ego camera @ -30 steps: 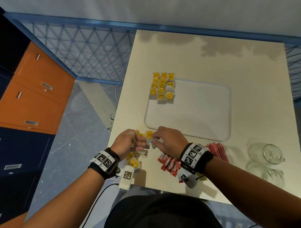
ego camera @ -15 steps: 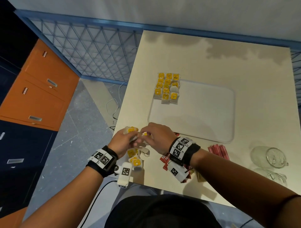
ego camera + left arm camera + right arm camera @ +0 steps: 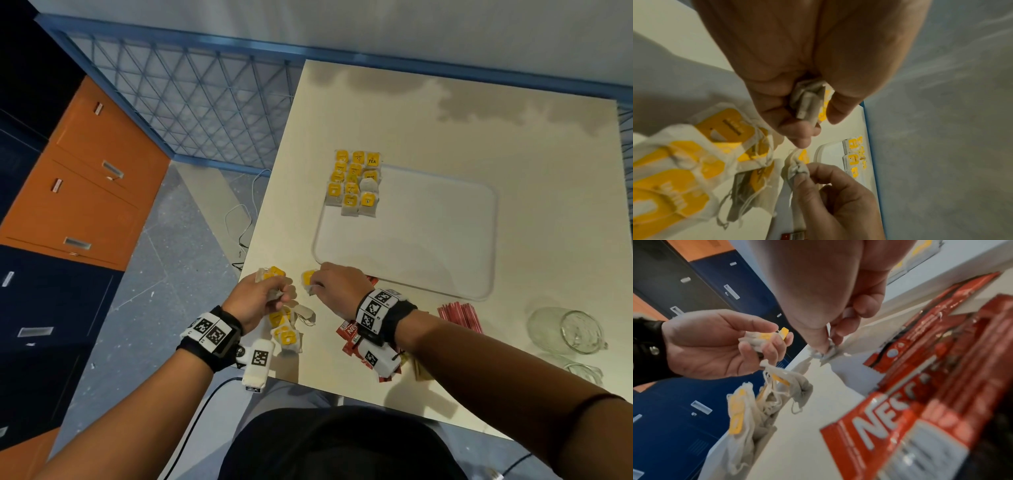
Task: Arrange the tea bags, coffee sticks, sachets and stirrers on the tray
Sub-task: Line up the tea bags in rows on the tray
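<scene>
My left hand (image 3: 263,294) grips a small stack of tea bags (image 3: 809,104) with yellow tags near the table's front left corner. My right hand (image 3: 329,287) pinches a single tea bag (image 3: 308,278) just to the right of it, a little above the table. More loose tea bags (image 3: 286,329) lie under the left hand. Several tea bags (image 3: 354,181) are laid in rows on the far left corner of the white tray (image 3: 428,236). Red coffee sticks (image 3: 352,339) lie below my right wrist, and thin red sachets (image 3: 460,317) lie beside them.
Two clear glass jars (image 3: 565,330) lie on their sides at the table's right front. The table's left edge drops to the floor beside orange and blue cabinets (image 3: 78,178). A cable (image 3: 239,222) lies on the floor.
The two hands, joined over one tea bag a second ago, have drawn apart. The right hand now pinches a separate bag and the left holds its stack.
</scene>
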{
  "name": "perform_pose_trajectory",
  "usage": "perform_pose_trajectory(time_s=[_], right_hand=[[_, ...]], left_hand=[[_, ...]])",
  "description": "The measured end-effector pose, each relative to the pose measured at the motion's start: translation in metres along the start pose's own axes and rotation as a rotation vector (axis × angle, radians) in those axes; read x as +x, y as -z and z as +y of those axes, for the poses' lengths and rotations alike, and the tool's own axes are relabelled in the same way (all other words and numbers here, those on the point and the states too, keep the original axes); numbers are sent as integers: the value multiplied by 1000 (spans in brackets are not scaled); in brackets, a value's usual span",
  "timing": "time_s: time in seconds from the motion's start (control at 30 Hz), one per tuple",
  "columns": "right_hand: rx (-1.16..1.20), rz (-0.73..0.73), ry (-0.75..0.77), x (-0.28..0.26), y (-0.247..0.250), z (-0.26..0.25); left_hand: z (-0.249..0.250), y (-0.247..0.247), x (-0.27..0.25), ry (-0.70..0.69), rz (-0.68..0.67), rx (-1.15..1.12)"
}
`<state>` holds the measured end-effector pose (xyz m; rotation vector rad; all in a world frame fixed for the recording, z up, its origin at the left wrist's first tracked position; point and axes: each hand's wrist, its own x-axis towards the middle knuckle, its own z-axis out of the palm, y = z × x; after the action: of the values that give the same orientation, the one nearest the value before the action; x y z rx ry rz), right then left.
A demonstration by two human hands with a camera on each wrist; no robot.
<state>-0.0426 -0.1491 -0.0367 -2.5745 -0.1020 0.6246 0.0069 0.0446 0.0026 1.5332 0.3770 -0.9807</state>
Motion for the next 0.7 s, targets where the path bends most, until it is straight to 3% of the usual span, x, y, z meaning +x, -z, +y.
perform_pose_trajectory(time_s=[0.17,0.27,0.4,0.6,0.7], right_hand=[[156,260,115,-13,12,-15],[209,332,240,-19,14,-26],[205,315,308,-17,6,-26],[210,271,288,-23,-3,-18],[141,141,225,-28,-6,-11]], left_hand=[[3,-4,0,37,-54,-98],[4,-7,0,84,-116,-189],[5,-8,1,77,-150,-269],[0,-4,4,14,3,-219],[0,2,7,23,76,-207]])
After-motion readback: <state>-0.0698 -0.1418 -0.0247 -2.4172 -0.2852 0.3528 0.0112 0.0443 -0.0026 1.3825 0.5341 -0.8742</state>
